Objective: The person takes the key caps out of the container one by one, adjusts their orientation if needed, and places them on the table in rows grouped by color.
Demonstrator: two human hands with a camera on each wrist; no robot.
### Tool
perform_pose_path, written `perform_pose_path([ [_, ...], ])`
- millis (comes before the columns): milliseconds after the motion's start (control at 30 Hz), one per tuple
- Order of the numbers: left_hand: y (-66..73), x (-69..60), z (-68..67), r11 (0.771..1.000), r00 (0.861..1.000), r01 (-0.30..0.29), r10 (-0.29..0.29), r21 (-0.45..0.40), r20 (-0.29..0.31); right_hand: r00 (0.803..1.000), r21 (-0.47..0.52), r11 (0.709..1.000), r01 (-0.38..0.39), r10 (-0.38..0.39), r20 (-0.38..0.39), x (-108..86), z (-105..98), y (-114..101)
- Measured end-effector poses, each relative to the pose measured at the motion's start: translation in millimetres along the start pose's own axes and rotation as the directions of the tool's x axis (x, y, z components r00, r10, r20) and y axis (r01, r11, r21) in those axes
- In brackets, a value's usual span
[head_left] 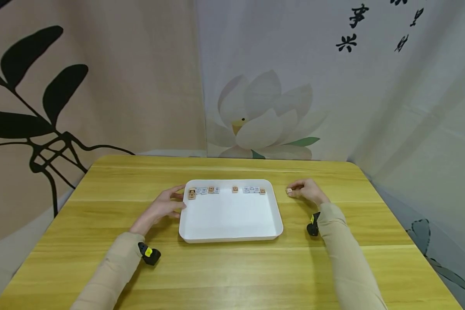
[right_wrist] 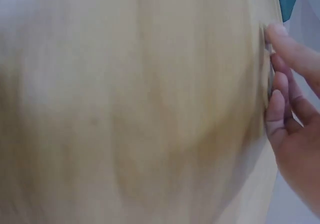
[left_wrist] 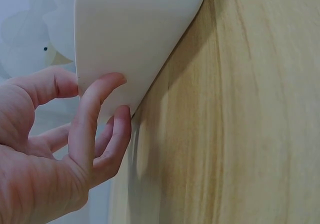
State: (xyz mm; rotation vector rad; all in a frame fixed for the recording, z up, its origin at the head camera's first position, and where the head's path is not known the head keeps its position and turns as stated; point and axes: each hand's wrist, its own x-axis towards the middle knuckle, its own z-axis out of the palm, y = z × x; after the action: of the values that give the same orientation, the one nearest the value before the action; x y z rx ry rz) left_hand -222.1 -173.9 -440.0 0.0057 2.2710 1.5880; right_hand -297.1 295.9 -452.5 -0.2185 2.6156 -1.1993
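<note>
A white rectangular tray [head_left: 230,219] lies on the wooden table. My left hand [head_left: 164,204] touches the tray's left side, its fingers loosely bent; in the left wrist view the thumb [left_wrist: 97,101] lies against the outer wall. To the right of the tray, my right hand [head_left: 307,190] pinches a small light wooden tile [head_left: 289,190] between thumb and fingertips, just over the table. Several small square tiles sit along the tray's far side: a left group with brown tiles [head_left: 191,196] and whitish tiles [head_left: 204,190], and a right group with whitish tiles [head_left: 252,189]. Their markings are too small to read.
The wooden table [head_left: 232,275] extends around the tray on all sides. Behind its far edge hangs a curtain [head_left: 271,51] printed with a lotus and dark characters. Black wrist cameras [head_left: 150,255] are strapped to both sleeves.
</note>
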Motion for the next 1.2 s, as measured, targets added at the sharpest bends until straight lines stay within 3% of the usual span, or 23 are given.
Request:
perform_pose_path([
  [167,1.0,-1.8,-0.3,1.0,1.0,-0.005,0.005,-0.005,0.004,0.997,0.027,0.999,0.033,-0.035,0.064,0.6,-10,-9],
  [333,1.2,-3.2,-0.1,1.0,1.0,-0.007,0.007,-0.012,0.006,0.995,0.109,0.99,0.089,-0.093,0.037,7.4,-9,-44],
  [600,-1.2,-3.1,0.9,1.0,1.0,-0.002,0.003,-0.024,0.012,0.959,0.17,0.956,0.238,-0.259,0.112,32.7,34,-106],
  [733,-2.1,-2.5,1.6,1.0,1.0,0.002,-0.002,-0.03,0.012,0.948,0.127,0.961,0.244,-0.264,0.175,40.5,57,-126],
  [967,-0.8,-0.4,1.0,0.999,1.0,0.0,0.0,-0.034,0.009,0.929,-0.013,0.965,0.262,-0.249,0.273,46.4,85,-136],
  [1200,0.4,-0.3,1.3,1.0,1.0,0.003,-0.004,-0.016,-0.001,0.929,0.009,0.969,0.248,-0.241,0.281,46.9,99,-128],
])
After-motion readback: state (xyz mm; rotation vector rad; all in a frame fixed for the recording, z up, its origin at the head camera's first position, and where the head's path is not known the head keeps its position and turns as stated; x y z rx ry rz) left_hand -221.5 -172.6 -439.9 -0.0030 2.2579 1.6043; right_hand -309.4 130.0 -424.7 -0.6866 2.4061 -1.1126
